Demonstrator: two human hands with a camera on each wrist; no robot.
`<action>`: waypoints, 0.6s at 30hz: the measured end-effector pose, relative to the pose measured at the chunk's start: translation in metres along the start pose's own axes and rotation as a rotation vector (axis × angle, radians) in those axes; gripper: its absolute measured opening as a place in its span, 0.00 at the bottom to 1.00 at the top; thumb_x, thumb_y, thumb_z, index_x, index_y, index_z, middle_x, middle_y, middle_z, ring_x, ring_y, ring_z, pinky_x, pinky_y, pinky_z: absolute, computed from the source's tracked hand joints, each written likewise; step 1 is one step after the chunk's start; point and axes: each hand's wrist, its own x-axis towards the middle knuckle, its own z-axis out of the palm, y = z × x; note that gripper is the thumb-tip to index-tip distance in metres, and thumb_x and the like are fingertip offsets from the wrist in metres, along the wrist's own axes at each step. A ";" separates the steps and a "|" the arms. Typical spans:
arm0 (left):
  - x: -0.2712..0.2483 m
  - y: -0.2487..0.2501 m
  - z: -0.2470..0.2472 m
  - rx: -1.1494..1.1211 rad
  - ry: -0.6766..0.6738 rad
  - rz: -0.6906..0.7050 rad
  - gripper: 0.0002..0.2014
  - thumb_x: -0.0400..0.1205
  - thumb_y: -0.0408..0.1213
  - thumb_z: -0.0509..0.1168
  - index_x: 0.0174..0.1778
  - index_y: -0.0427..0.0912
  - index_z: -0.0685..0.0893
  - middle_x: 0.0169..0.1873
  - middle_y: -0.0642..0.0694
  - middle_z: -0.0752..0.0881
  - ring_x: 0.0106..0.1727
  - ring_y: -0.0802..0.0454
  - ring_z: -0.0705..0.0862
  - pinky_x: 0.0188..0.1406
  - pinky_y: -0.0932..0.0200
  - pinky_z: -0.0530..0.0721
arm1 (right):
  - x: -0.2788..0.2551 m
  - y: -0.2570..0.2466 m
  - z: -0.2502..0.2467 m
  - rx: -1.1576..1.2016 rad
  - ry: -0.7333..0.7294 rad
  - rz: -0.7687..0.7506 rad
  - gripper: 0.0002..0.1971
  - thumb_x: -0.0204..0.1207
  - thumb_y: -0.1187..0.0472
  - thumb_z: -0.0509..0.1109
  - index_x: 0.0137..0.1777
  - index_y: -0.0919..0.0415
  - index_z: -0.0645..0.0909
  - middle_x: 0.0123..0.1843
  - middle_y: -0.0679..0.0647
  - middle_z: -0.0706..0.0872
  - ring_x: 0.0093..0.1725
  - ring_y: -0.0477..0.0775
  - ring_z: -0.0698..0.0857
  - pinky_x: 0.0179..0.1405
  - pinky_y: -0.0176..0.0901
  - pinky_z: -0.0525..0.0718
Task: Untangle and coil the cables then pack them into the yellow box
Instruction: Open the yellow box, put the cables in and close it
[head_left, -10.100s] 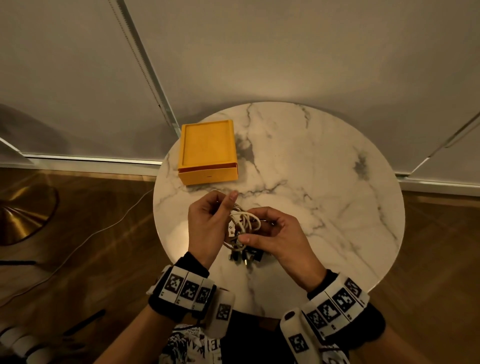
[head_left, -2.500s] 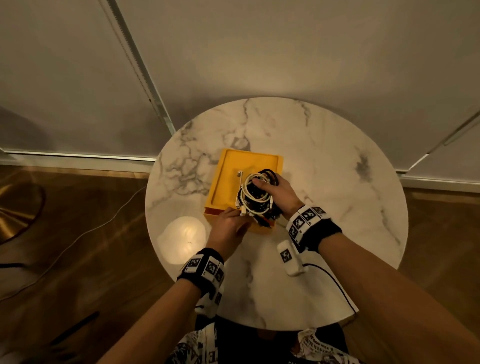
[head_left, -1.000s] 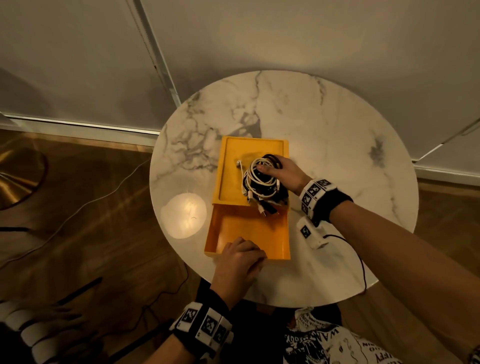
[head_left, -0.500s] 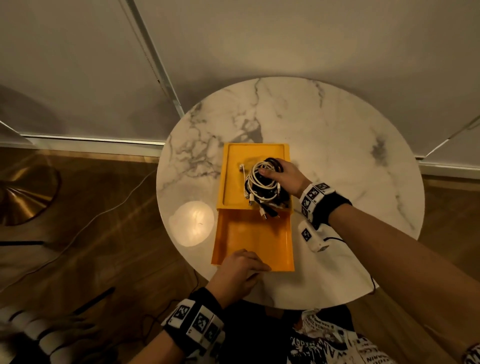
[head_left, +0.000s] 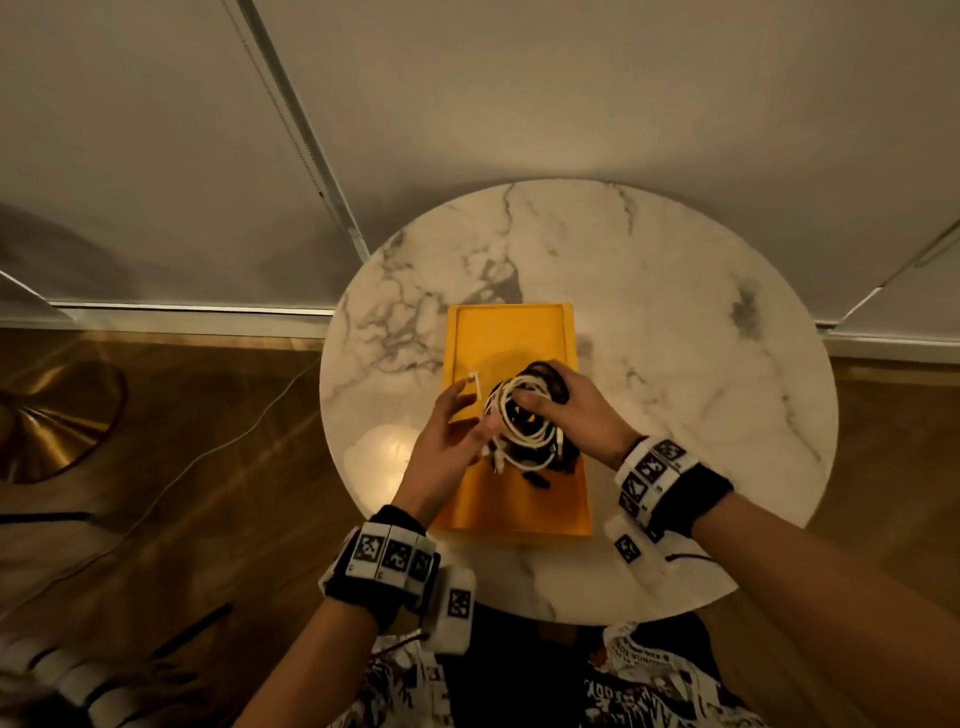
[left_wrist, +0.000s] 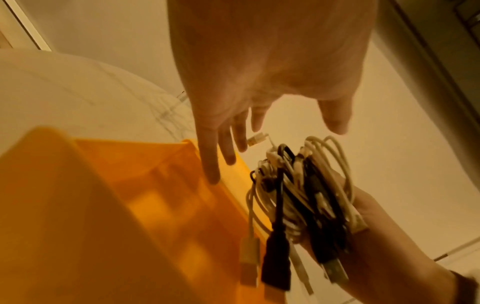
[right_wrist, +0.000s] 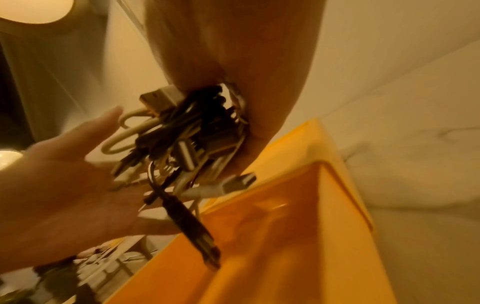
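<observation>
The left hand (head_left: 445, 441) has let go of the drawer's front edge and come up beside the bundle of cables (head_left: 524, 426). Its fingers are spread flat, holding nothing, close to the bundle's side. The right hand (head_left: 576, 410) is curled tight around the coiled white and black cables, just over the yellow box (head_left: 511, 332). Plugs dangle under this hand, above the open drawer (head_left: 519, 506). A moment ago the left hand was down at the near edge, pulling the drawer out. Now the drawer sits open below both hands, so the cables can likely go in next.
</observation>
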 end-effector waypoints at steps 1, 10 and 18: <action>-0.002 0.002 0.002 -0.020 -0.058 0.004 0.26 0.77 0.50 0.69 0.71 0.62 0.71 0.64 0.59 0.79 0.59 0.66 0.84 0.51 0.59 0.86 | -0.007 0.000 0.003 -0.001 -0.025 0.005 0.18 0.77 0.52 0.72 0.62 0.59 0.78 0.55 0.50 0.86 0.53 0.42 0.85 0.47 0.27 0.80; -0.012 -0.036 -0.002 0.040 -0.250 -0.095 0.37 0.69 0.40 0.81 0.73 0.57 0.72 0.67 0.55 0.81 0.66 0.53 0.82 0.62 0.52 0.84 | -0.031 0.028 0.023 -0.115 -0.178 0.094 0.23 0.73 0.47 0.75 0.63 0.53 0.73 0.56 0.49 0.85 0.55 0.47 0.86 0.55 0.45 0.85; -0.010 -0.067 0.001 0.205 -0.211 -0.193 0.26 0.77 0.34 0.74 0.69 0.52 0.74 0.63 0.48 0.84 0.60 0.54 0.85 0.58 0.55 0.86 | -0.038 0.033 0.019 -0.482 -0.250 0.113 0.30 0.74 0.39 0.70 0.70 0.55 0.74 0.66 0.53 0.83 0.62 0.52 0.83 0.63 0.52 0.82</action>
